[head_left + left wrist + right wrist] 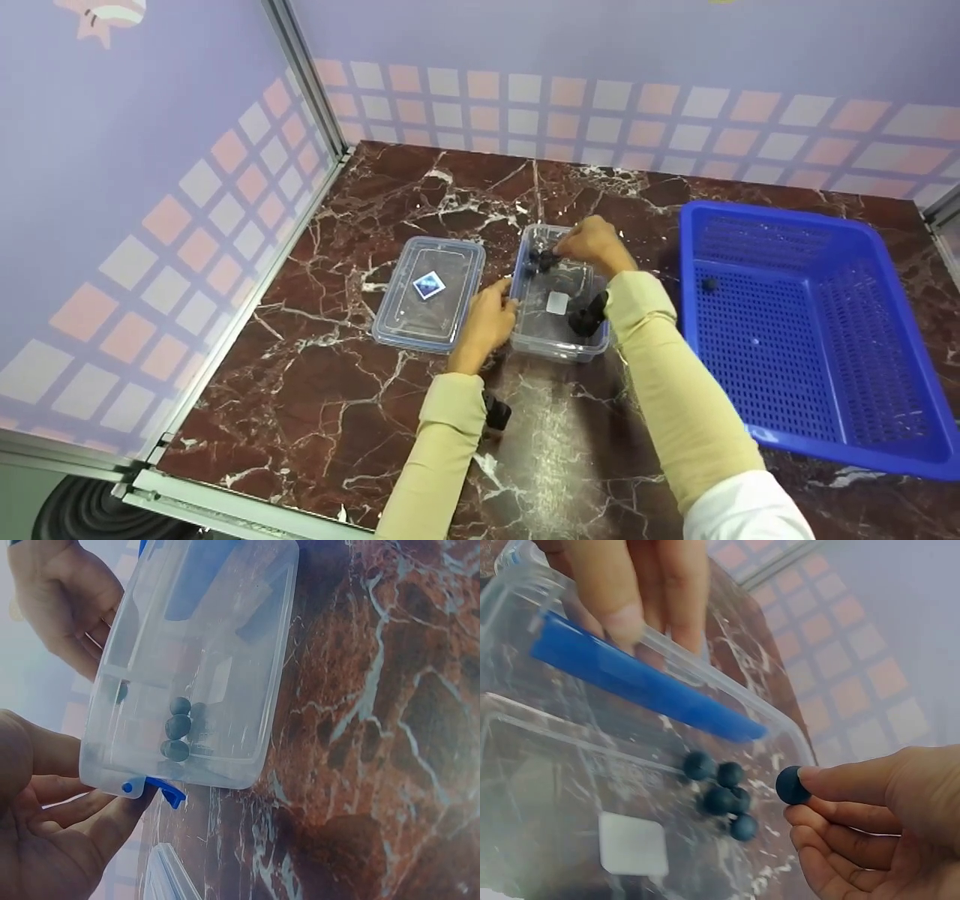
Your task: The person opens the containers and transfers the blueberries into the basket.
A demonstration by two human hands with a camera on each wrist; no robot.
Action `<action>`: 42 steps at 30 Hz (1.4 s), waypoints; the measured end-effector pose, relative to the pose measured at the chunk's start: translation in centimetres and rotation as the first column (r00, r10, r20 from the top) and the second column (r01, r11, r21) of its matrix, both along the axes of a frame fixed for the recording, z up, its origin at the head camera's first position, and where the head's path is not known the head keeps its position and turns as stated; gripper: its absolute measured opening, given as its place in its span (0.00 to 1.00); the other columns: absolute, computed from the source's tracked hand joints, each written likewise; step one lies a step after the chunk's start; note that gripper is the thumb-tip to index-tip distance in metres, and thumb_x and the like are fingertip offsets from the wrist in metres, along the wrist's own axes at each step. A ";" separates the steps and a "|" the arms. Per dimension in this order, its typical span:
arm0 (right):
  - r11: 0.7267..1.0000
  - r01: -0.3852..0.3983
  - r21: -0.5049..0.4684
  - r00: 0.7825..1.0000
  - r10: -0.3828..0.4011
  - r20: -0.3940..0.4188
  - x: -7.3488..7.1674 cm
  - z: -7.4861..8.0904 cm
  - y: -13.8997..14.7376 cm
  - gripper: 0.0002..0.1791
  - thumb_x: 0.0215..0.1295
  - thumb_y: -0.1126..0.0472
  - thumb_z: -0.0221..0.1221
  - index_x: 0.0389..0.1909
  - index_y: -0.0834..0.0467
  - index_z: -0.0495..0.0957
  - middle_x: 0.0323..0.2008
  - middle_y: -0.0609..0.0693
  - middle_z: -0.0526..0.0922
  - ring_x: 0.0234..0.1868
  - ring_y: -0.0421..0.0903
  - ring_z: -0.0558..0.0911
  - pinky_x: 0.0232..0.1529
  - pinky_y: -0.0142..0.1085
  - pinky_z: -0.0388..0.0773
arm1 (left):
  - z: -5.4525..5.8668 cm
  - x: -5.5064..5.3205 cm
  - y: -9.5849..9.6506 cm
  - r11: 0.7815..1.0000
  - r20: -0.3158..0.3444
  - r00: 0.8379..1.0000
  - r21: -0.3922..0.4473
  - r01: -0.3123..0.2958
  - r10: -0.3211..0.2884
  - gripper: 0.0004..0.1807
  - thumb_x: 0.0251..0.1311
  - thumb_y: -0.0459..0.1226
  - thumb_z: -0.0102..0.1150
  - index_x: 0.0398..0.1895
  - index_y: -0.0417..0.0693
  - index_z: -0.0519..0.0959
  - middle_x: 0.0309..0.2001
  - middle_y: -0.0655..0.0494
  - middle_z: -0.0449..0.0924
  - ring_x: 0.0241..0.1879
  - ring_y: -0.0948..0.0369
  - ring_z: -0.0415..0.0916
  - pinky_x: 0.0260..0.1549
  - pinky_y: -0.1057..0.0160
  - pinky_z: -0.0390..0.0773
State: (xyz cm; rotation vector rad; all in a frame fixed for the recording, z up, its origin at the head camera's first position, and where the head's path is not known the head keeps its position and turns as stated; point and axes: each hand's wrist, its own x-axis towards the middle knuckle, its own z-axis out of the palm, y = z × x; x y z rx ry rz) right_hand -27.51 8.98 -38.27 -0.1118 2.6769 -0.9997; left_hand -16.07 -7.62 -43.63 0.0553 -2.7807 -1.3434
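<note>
A clear plastic box (536, 330) with blue side clips stands on the table, its top uncovered. My left hand (489, 319) grips the box's left wall, thumb and fingers at the rim. Over the far end of the box, my right hand (592, 241) pinches a small dark ball (789, 785) between thumb and fingers. Several similar dark balls (718, 800) lie together on the box floor below it. A white square label (633, 844) sits on the box bottom. Left of the box lies its clear lid (405, 311), bearing a blue-and-white sticker (429, 285).
To the right stands a large blue plastic basket (855, 454) with perforated walls. One dark ball (709, 284) lies in its far left part. The dark red marble-patterned table (315, 405) is bounded by lilac panels (202, 112) at the left and back.
</note>
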 end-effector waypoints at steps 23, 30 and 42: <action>0.966 0.174 -0.189 0.985 -0.172 0.030 -1.0 4.5 8.7 0.17 0.58 0.63 0.64 0.46 0.69 0.80 0.17 0.39 0.78 0.21 0.34 0.75 0.26 0.27 0.74 | -0.2 -0.1 -0.1 1.000 0.019 1.000 0.011 -0.019 0.019 0.21 0.64 0.30 0.51 0.62 0.37 0.72 0.48 0.42 0.82 0.48 0.50 0.78 0.53 0.54 0.75; 0.938 0.280 -0.203 0.959 -0.281 0.025 -1.1 4.7 11.7 0.19 0.59 0.59 0.65 0.47 0.66 0.81 0.19 0.36 0.79 0.22 0.33 0.77 0.32 0.28 0.76 | -0.2 -0.1 -0.2 1.000 -0.001 1.000 -0.002 -0.025 0.025 0.21 0.64 0.30 0.51 0.61 0.37 0.72 0.50 0.42 0.81 0.49 0.50 0.78 0.54 0.54 0.75; 0.822 0.393 -0.413 0.918 -0.377 0.123 -0.7 4.2 18.5 0.07 0.62 0.64 0.61 0.26 0.50 0.81 0.16 0.35 0.81 0.20 0.31 0.80 0.29 0.23 0.79 | -0.2 -0.1 0.2 1.000 -0.013 1.000 -0.001 -0.011 0.011 0.21 0.63 0.30 0.51 0.61 0.37 0.72 0.50 0.42 0.81 0.50 0.50 0.78 0.54 0.53 0.75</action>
